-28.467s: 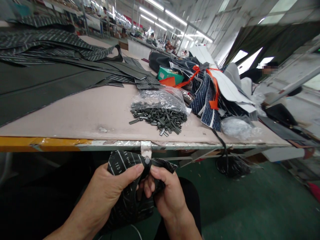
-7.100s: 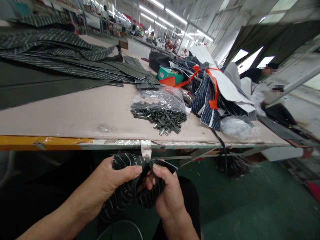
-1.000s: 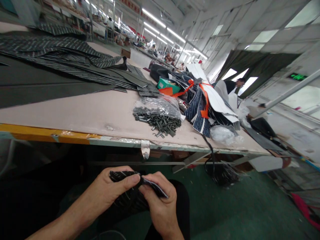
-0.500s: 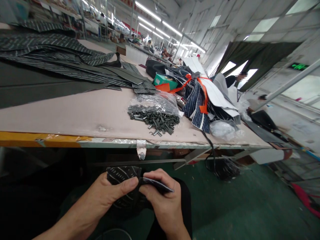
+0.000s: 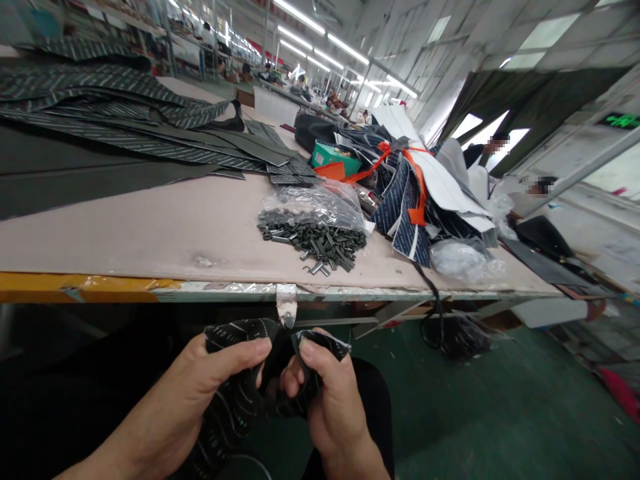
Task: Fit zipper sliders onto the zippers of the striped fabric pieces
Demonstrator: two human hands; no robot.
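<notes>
Thumbs press down on dark patterned fabric [image 5: 235, 331], gripped in both bare hands. The left hand [image 5: 220, 367] is closed on one side, thumb laid flat; the right hand [image 5: 333, 383] pinches the other, fingers curled beneath. The fabric droops between them, in front of the table's near edge and just below a pale tab [image 5: 287, 301] hanging there; whether they touch, I can't tell.

On the table [image 5: 150, 233], inward from the middle of that near edge, small dark metal pieces [image 5: 325, 248] spill from a clear bag [image 5: 327, 203]. Flat dark strips [image 5: 100, 97] cover the far left corner; bundled navy pieces [image 5: 405, 213] lie toward the right end.

From where I stand, work on the held fabric seems unfinished, with both hands busy. I can't see any metal piece attached. Plenty of pieces and strips lie unused.
</notes>
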